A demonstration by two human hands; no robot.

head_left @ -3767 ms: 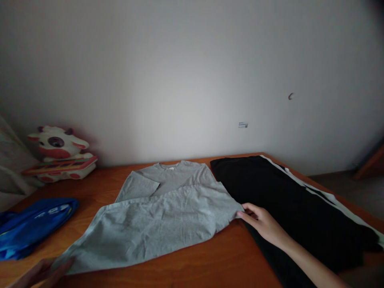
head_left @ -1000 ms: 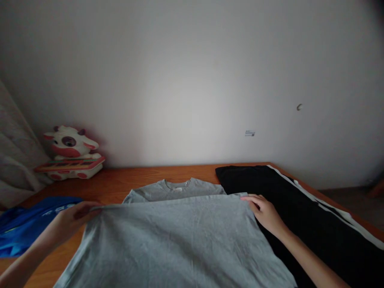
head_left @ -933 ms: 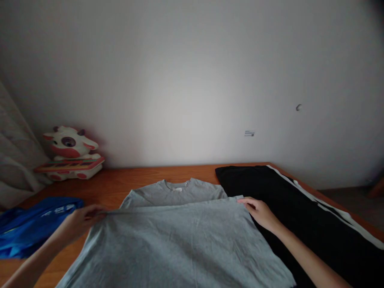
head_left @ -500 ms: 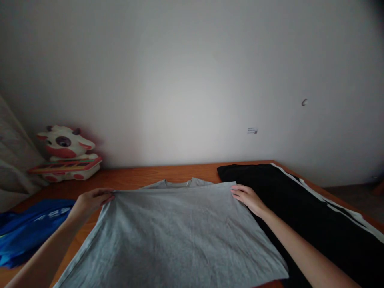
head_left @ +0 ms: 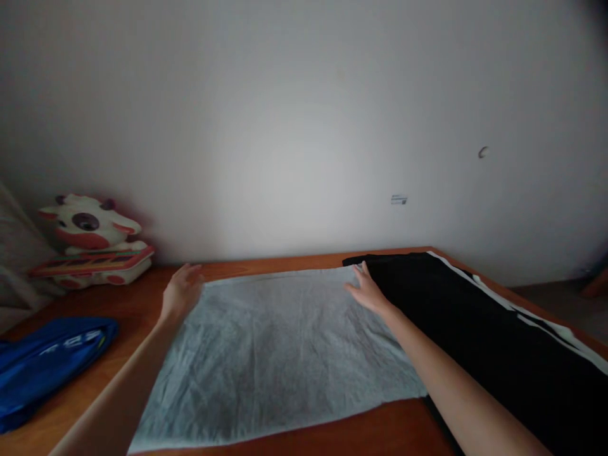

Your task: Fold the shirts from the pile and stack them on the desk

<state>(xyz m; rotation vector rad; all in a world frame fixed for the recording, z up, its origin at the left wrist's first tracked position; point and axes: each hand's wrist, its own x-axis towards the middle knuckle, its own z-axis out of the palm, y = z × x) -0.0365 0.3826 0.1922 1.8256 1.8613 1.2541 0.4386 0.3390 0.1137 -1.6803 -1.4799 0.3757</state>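
Observation:
A grey shirt [head_left: 289,348] lies spread over the wooden table, its far edge running between my two hands and its collar out of sight. Beside its far left corner is my left hand [head_left: 184,291], fingers apart and holding nothing. My right hand [head_left: 368,290] is over the far right corner, with the thumb and fingers spread and no cloth gripped. The shirt's right side overlaps or borders black trousers [head_left: 456,329] with white stripes.
On the left of the wooden table [head_left: 142,316] lies a folded blue garment [head_left: 57,361]. Behind it, a cow-shaped toy keyboard [head_left: 95,244] stands near the wall [head_left: 294,145]. A curtain [head_left: 21,240] hangs at the far left.
The grey shirt's edge has moved away from me to cover the collar, and its near edge has come into view on the table. Both hands have moved forward and let go of the corners.

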